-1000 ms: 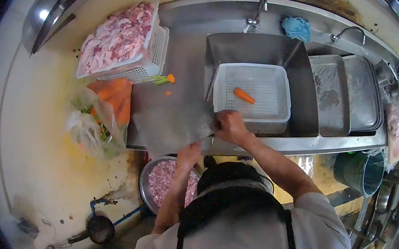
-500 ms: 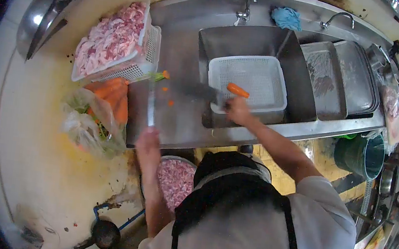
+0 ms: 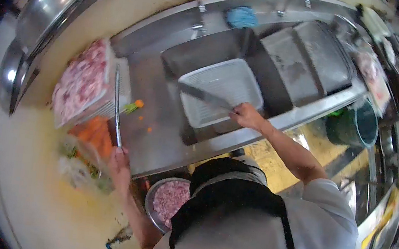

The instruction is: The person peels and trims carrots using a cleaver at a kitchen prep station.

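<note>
My left hand [image 3: 120, 160] is closed around the lower end of a long, thin metal rod [image 3: 117, 108], which points up across the counter's left part. My right hand [image 3: 247, 115] grips a knife [image 3: 205, 96] by its handle. The wide, blurred blade points left over a white perforated basket [image 3: 223, 85] in the sink. Between the rod and the sink, a carrot top with green stems [image 3: 134, 106] lies on the steel counter [image 3: 153, 141], with small orange bits near it.
Meat fills a white crate [image 3: 84, 79] at the left. Below it are carrots [image 3: 94, 133] and a clear plastic bag [image 3: 79, 167]. A bowl of meat [image 3: 169, 202] stands below the counter. Right of the sink are metal trays [image 3: 323, 52]; a green bucket [image 3: 354, 123] stands lower right.
The view has turned and shifted. The knife, a dark blur before, shows more clearly over the basket. The carrot seen by my right hand no longer shows there. Both hands keep their holds.
</note>
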{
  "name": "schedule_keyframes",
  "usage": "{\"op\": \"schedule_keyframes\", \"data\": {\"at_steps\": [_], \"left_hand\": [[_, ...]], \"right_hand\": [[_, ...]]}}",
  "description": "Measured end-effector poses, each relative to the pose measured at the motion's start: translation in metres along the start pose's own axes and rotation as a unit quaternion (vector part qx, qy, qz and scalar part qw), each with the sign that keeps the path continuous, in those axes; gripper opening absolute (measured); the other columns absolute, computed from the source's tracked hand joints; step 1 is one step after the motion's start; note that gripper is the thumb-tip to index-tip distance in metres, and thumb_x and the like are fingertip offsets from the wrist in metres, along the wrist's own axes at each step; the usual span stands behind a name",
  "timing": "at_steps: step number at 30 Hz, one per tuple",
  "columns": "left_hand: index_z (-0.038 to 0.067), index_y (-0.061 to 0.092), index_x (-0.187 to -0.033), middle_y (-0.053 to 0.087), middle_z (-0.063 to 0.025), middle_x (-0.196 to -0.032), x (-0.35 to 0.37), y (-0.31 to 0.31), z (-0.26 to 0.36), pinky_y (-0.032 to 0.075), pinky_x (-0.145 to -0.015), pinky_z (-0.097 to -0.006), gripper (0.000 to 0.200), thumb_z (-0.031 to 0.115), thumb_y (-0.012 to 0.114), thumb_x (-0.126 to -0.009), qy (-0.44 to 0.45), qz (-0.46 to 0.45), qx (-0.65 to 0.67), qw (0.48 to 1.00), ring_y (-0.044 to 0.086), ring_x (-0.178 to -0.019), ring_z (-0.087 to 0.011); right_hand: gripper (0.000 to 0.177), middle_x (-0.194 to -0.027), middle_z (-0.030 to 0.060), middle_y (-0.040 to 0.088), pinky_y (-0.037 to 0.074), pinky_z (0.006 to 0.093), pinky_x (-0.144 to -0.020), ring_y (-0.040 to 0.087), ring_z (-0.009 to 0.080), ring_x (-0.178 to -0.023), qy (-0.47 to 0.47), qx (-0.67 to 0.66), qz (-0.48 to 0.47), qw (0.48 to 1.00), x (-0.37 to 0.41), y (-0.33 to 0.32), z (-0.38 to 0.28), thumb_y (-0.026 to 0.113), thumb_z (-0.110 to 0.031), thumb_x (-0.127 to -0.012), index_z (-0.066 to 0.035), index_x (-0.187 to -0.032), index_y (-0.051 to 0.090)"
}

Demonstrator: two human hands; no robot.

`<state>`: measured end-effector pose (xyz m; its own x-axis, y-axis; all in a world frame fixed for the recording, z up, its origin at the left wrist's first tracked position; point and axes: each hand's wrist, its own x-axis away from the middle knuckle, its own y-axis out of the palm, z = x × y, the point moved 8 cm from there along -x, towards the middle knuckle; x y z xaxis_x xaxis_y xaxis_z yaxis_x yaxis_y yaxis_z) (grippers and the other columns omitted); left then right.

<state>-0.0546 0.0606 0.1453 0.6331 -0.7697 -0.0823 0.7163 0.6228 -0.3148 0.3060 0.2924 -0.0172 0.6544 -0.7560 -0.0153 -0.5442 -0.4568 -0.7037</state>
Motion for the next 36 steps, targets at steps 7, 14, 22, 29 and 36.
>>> {"op": "schedule_keyframes", "data": {"at_steps": [7,14,22,29,36], "left_hand": [[0.002,0.058,-0.086,0.045,-0.0012,-0.064,-0.004,0.129,0.033,0.034,-0.054,-0.0276,0.025,0.026,0.055,-0.093,0.161,-0.294,-0.16,0.929,0.042,-0.06,-0.0097],[0.002,0.057,-0.083,0.048,-0.0031,-0.063,-0.013,0.21,0.054,0.037,-0.053,-0.0293,0.022,0.021,0.054,-0.095,0.294,-0.373,-0.084,0.876,0.047,-0.058,-0.0121],[-0.002,0.051,-0.078,0.042,-0.0064,-0.059,0.083,0.307,0.098,0.037,-0.052,-0.0306,0.027,0.02,0.053,-0.094,0.33,-0.581,-0.046,0.743,0.044,-0.055,-0.0143],[0.0,0.055,-0.08,0.052,-0.0078,-0.063,0.055,0.365,0.113,0.042,-0.06,-0.0328,0.031,0.027,0.051,-0.096,0.329,-0.467,-0.011,0.821,0.05,-0.061,-0.018],[0.0,0.057,-0.083,0.056,-0.0118,-0.067,0.292,0.488,0.135,0.044,-0.062,-0.0364,0.03,0.025,0.048,-0.096,0.264,-0.64,-0.041,0.72,0.055,-0.063,-0.0222]], "right_hand": [[0.052,-0.058,0.0085,0.056,0.039,0.0367,-0.053,0.05,0.0152,-0.056,0.062,-0.008,0.099,0.993,0.046,-0.144,-0.025,0.064,-0.052,-0.085,-0.002,-0.096,0.071],[0.056,-0.085,0.0113,0.069,0.05,0.0337,-0.074,0.062,0.0157,-0.082,0.233,-0.1,0.285,0.924,0.198,-0.141,0.01,0.062,-0.054,-0.085,0.0,-0.1,0.069],[0.047,-0.088,0.0106,0.069,0.05,0.0349,-0.075,0.062,0.0149,-0.084,0.343,-0.134,0.401,0.839,0.304,-0.158,-0.049,0.064,-0.042,-0.088,0.003,-0.102,0.065],[0.038,-0.073,0.0154,0.068,0.05,0.032,-0.066,0.063,0.0157,-0.067,0.398,-0.066,0.495,0.769,0.49,-0.067,0.026,0.065,-0.037,-0.088,-0.001,-0.097,0.072],[0.037,-0.059,0.016,0.06,0.045,0.0401,-0.053,0.059,0.0247,-0.053,0.414,-0.152,0.394,0.806,0.5,-0.124,0.055,0.067,-0.035,-0.085,0.001,-0.076,0.066]]}}
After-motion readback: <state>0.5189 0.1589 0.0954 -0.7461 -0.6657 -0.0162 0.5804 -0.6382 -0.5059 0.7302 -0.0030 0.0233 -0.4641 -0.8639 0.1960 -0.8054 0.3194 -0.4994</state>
